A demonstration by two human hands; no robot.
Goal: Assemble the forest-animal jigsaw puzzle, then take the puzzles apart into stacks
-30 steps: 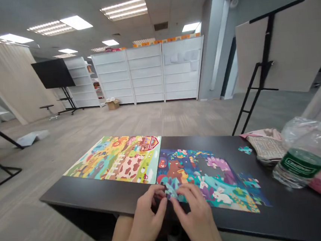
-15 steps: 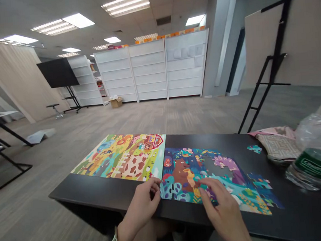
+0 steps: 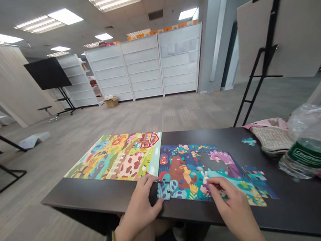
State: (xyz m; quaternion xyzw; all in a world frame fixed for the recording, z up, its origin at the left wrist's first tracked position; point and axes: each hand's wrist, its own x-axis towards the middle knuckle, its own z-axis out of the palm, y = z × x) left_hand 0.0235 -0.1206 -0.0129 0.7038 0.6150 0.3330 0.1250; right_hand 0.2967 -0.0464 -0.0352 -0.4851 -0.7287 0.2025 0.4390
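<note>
Resting left hand (image 3: 141,204), half spread, beside corner piece (image 3: 163,190) of forest puzzle (image 3: 178,167), gripping nothing; poising right hand (image 3: 232,202), fingertips nearly together, hold unclear, over near side; noting animal puzzle (image 3: 129,164) at left, on same dark table (image 3: 93,192).

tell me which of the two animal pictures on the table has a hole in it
The blue picture on the right, with the brown bear: a dark hole shows beside its pink-purple shape. The brighter picture, with the red barn, shows none.

Lies flat as a blue animal puzzle (image 3: 194,172), gapped toward one o'clock, with a pale-blue piece (image 3: 163,190) at eight o'clock.
</note>
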